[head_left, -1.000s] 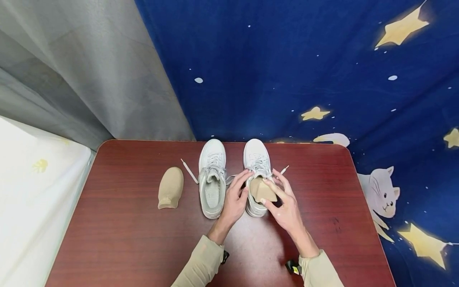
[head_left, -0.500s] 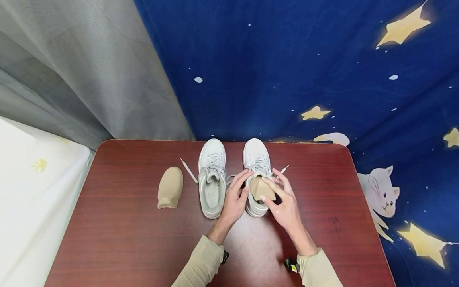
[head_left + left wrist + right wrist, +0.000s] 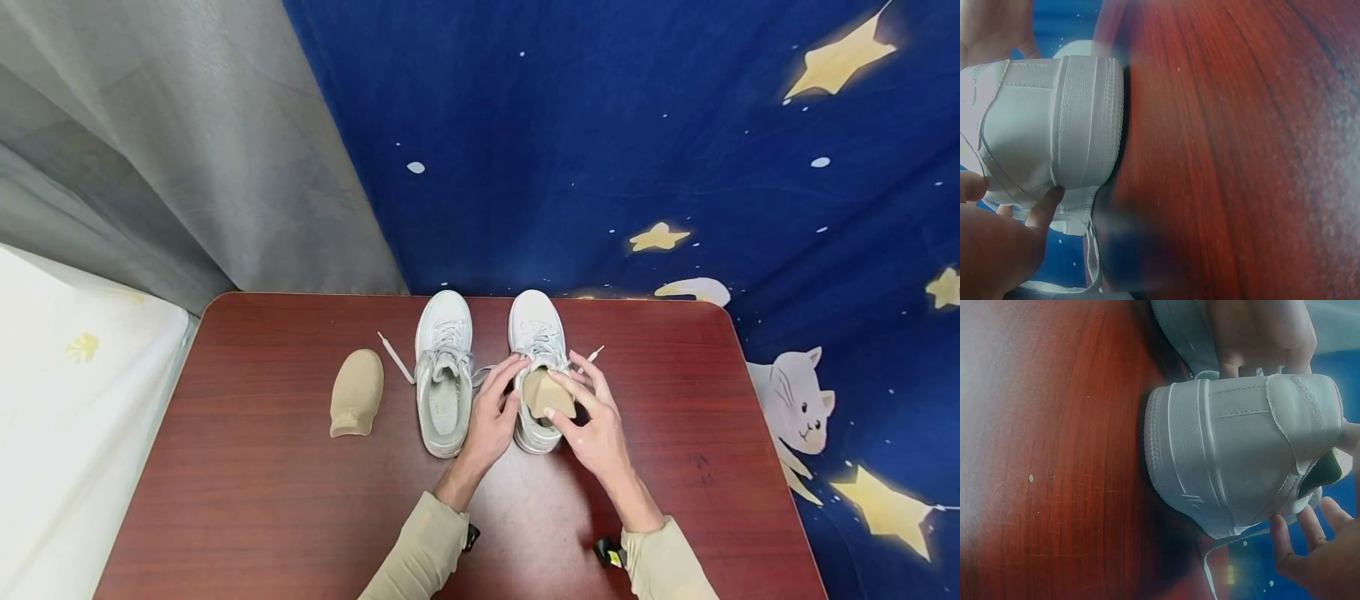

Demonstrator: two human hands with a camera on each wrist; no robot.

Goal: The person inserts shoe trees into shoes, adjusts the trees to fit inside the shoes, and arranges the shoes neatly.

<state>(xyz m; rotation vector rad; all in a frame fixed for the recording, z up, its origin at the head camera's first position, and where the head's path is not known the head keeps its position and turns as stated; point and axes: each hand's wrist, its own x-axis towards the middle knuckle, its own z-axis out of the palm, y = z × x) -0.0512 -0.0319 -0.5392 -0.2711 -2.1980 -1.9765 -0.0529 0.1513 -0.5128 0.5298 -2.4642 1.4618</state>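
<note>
Worked over a dark red table (image 3: 247,492), with a far edge well forward of the left hand (image 3: 491,425) and the right hand (image 3: 598,433). Saw one rounded corner off to the forward right of the right hand and another much farther out, forward left of the left hand. Had a broad stretch of tabletop to the right of the right hand, and a narrower, glare-lit strip between the forearms.

Faced a blue curtain (image 3: 540,150) with yellow stars straight ahead past the far edge, a grey curtain (image 3: 225,167) forward left, and a white cloth (image 3: 67,433) beyond the left edge. Had little room outside the left hand, with the left shoe (image 3: 444,317) close beside it, a lace (image 3: 397,358) sticking out on the far side. Saw a lace end (image 3: 596,353) just outside the right fingertips. Found a second tan insert (image 3: 356,387) lying farther left, past the left shoe.

Found the right shoe (image 3: 536,317) standing on its sole between the separated hands, toe pointing away. Rested the left hand against its left side, fingers stretched forward and touching. Pinched a tan insert (image 3: 542,396) between right thumb and forefinger, partly inside the shoe's opening, just left of the right palm. Could not tell how deep inside.
</note>
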